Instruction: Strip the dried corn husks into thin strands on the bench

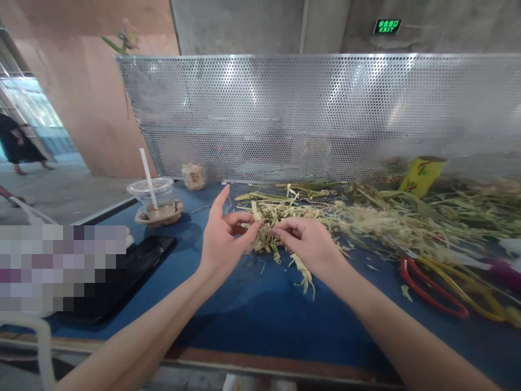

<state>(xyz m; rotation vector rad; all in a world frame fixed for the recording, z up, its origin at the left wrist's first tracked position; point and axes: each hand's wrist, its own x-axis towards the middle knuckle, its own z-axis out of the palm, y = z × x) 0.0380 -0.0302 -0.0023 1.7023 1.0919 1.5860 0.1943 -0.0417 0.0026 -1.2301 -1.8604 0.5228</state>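
Note:
Over the blue tabletop (pixel 260 315), both hands meet at the near edge of a heap of pale yellow-green plant strips (pixel 309 212). Thumb and index finger of my left hand (pixel 226 233) pinch a pale plant piece (pixel 256 210), while another finger points upward. Just to its right, my right hand (pixel 311 241) is closed, thumb against curled fingers, at the same bit of plant. Its fingertips cover whatever lies between them. A loose, frayed plant piece (pixel 303 271) lies below my right wrist.
Red-handled scissors (pixel 431 293) and a yellow-handled pair (pixel 468 282) lie at right. A yellow cylinder (pixel 423 175) leans behind the plants. At left are a lidded cup (pixel 152 193) with a straw, a jar (pixel 193 176) and a black tablet-like slab (pixel 134 271). A perforated metal screen (pixel 285 108) borders the back.

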